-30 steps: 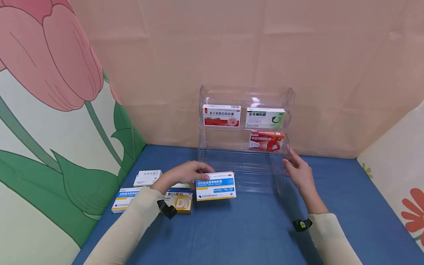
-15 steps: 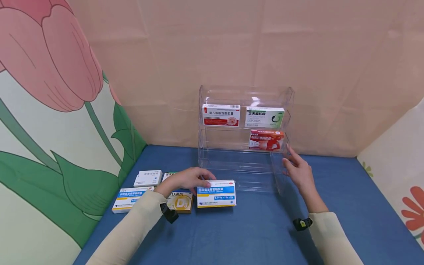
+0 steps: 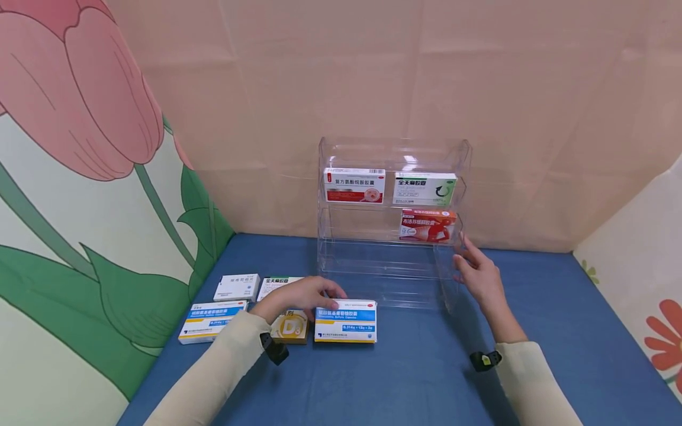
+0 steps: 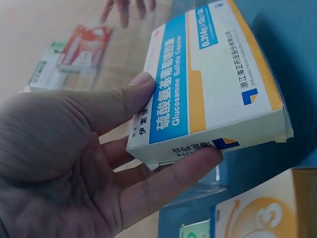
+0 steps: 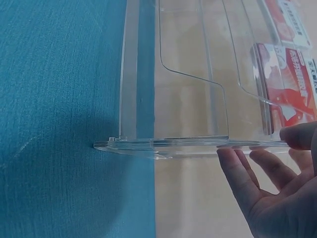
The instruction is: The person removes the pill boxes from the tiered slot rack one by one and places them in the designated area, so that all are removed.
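Observation:
My left hand (image 3: 306, 296) pinches a white, blue and yellow glucosamine medicine box (image 3: 345, 327) at its left end. The left wrist view shows the thumb on the printed face and fingers under the end and side of the box (image 4: 198, 84). The box is low, near the blue table; contact is unclear. My right hand (image 3: 482, 278) holds the right side panel of a clear display rack (image 3: 383, 254), with the thumb at the panel's edge and bent fingertips against its outer face (image 5: 282, 183). In the rack are a red-and-white box (image 3: 354, 186), a green-and-white box (image 3: 424, 189) and a red box (image 3: 428, 226).
Left of the held box, more medicine boxes lie on the blue cloth (image 3: 415, 378): a white one (image 3: 237, 287), a blue-and-white one (image 3: 208, 322), a green-and-white one (image 3: 277, 285) and a yellow D3 box (image 3: 290, 328), partly covered by my hand. A fabric backdrop stands behind the rack.
My left hand has lowered the glucosamine box toward the table and nearer to me, in front of the rack. My right hand has stayed at the rack's side.

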{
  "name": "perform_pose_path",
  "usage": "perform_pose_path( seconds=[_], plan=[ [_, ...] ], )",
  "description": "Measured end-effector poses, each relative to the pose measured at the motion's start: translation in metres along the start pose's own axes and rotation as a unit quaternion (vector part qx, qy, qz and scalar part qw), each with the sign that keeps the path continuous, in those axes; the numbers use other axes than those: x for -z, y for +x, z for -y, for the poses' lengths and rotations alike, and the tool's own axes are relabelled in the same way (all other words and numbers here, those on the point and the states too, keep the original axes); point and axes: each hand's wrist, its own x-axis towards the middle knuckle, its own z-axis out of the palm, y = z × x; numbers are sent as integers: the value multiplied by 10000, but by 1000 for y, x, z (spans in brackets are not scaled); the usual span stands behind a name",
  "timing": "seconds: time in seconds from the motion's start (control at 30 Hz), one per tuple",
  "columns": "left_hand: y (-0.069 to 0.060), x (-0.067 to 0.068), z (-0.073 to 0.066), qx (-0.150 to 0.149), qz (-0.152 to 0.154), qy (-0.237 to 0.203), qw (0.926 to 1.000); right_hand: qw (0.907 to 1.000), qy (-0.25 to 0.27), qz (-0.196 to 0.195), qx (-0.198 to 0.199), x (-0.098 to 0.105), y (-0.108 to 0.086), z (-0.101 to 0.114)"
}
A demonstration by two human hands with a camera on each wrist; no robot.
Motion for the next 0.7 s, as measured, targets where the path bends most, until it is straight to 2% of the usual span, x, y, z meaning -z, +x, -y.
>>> perform_pose_path(
  seconds=[0.23,0.43,0.7],
  plan=[
    [2,-9,4,-39,111,86,9999,10000,-21,-24,-77,-1,-1,1],
    [4,-12,6,-7,111,158,9998,10000,19,-26,-82,-2,-1,1],
    [5,-15,9,-154,257,187,9994,10000,35,-38,-84,-1,0,0]
  ],
)
